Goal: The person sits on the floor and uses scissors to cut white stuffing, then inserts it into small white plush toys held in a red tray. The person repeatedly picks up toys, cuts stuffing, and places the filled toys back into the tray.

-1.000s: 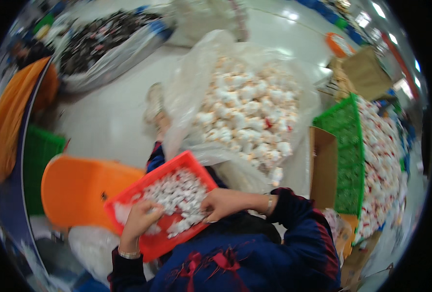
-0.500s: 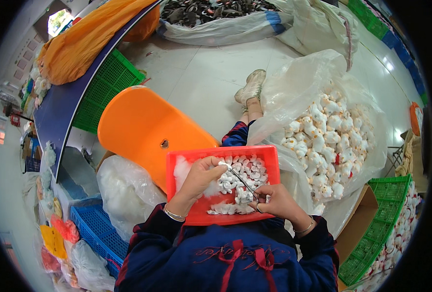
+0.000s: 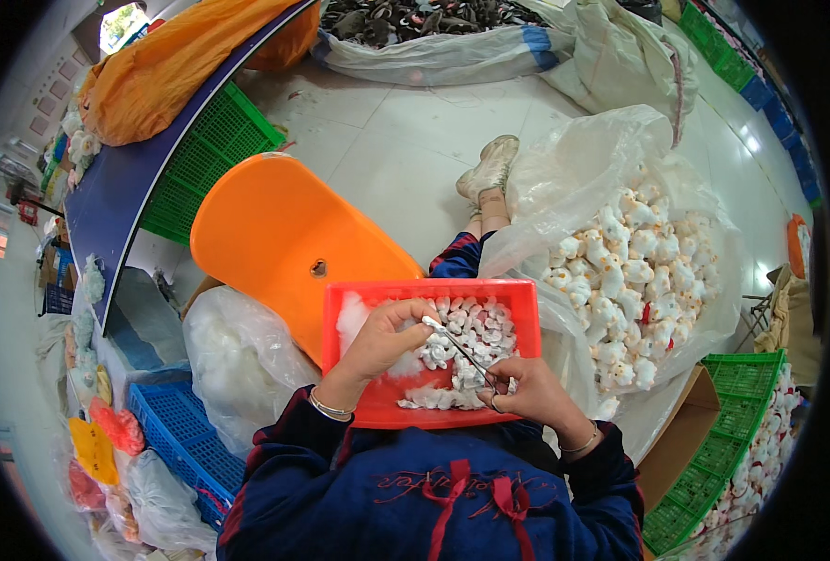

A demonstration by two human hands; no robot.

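Observation:
A shallow red tray [image 3: 525, 297] rests on my lap. My left hand [image 3: 387, 338] is over its middle, thumb and forefinger pinching a small white fabric piece [image 3: 431, 323]. My right hand [image 3: 536, 386], above the tray's right side, grips slim metal forceps [image 3: 467, 353] by the finger loops. The forceps slant up to the left, their tip at the piece in my left fingers; whether the tip is inside it is too small to tell. Many small white pieces [image 3: 490, 325] fill the tray's right half. Loose white stuffing [image 3: 350, 318] lies at its left, partly behind my left hand.
An orange chair [image 3: 284, 234] stands beyond the tray to the left. At right a clear plastic bag [image 3: 611, 140] holds many white plush figures [image 3: 611, 271]. A bag of stuffing [image 3: 237, 360] and a blue basket [image 3: 167, 421] are at left, a green crate [image 3: 723, 439] at right.
The view has shifted slightly. Both hands keep their grips, and the forceps still point at the white piece, with only slight finger movement.

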